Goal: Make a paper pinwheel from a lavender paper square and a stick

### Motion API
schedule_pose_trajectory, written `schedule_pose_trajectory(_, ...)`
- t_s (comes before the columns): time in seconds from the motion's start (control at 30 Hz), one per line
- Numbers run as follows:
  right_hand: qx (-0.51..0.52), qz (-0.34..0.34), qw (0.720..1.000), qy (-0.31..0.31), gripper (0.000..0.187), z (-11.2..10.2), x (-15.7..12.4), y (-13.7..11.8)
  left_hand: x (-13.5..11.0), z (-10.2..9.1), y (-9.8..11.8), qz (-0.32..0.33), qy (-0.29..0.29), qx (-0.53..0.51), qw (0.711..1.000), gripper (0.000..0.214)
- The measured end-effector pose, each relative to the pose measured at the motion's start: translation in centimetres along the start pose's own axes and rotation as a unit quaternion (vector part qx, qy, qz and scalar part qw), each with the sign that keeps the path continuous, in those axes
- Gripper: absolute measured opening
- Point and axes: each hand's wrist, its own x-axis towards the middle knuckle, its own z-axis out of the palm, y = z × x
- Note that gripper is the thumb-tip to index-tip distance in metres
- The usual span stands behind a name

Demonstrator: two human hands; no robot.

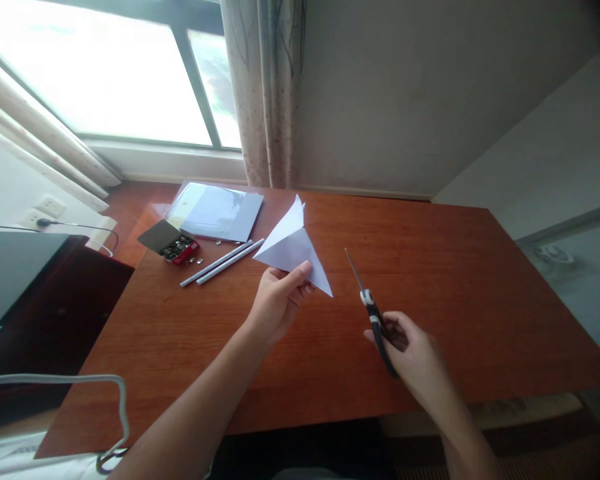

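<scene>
A folded piece of white paper (295, 247) with pointed corners is pinched in my left hand (280, 297), thumb on top, above the table. In my right hand (405, 340) is a pair of scissors (371, 310) with dark handles, its blades pointing up and away. The blades look closed, and they are apart from the paper. Beyond my left hand, two thin white rods (220, 263) lie side by side on the table.
A small open box (177, 248) of metal pieces stands at the table's (430, 267) far left, with a few pieces loose beside it. Behind it lies a stack of white sheets (215, 210). A pale cable (55, 379) loops at lower left, near a dark cabinet (45, 300).
</scene>
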Motion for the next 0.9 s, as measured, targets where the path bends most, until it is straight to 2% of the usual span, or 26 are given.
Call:
schedule_pose_trajectory(0.1,-0.140,-0.051,0.988,0.049,0.032,0.2,1.6,-0.9,-0.1,0.0,0.0,-0.012,-0.010,0.019,1.000,0.021)
schedule_pose_trajectory(0.37,-0.212,-0.132,0.968,0.035,0.018,1.5,4.0,-1.5,-0.4,-0.1,-0.1,-0.046,-0.025,0.027,0.998,0.025)
schedule_pose_trajectory(0.53,-0.329,-0.150,0.928,0.085,0.017,2.4,5.1,-2.2,-0.5,0.3,0.2,-0.053,-0.033,0.016,0.998,0.022)
schedule_pose_trajectory(0.7,-0.393,-0.157,0.903,0.070,0.013,2.8,5.8,-3.0,-0.6,0.6,0.4,-0.054,-0.040,0.017,0.998,0.022)
schedule_pose_trajectory(0.9,-0.419,-0.152,0.894,0.053,0.008,2.7,5.9,-3.6,-0.7,0.6,0.3,-0.054,-0.038,0.015,0.998,0.021)
